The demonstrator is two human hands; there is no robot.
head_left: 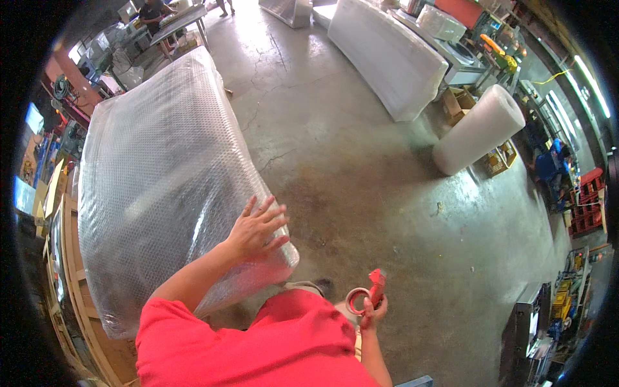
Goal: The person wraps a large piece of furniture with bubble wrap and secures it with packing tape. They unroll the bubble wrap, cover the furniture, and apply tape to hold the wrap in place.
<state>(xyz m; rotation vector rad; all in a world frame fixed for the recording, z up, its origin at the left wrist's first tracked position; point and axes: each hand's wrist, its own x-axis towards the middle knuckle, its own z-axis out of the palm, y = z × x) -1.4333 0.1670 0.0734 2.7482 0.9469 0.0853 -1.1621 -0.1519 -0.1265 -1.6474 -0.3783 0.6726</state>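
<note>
A large flat piece wrapped in bubble wrap (pixel 161 148) stands upright to my left, its long top edge running away from me. My left hand (pixel 256 230) lies with spread fingers at the near right corner of this wrapped piece, palm against the wrap. Low in front of my body, my right hand (pixel 374 313) grips a red tape dispenser (pixel 376 284) by its handle. A roll of tape (pixel 356 301) sits on the dispenser, its ring facing me. What the wrap covers cannot be made out in detail.
A tall roll of bubble wrap (pixel 480 131) stands on the concrete floor (pixel 335 174) at the right, beside cardboard boxes (pixel 458 103). Another long wrapped piece (pixel 387 58) stands farther back. Wooden frames (pixel 71 277) lean at the left; a person (pixel 155 14) is by a far table (pixel 180 24).
</note>
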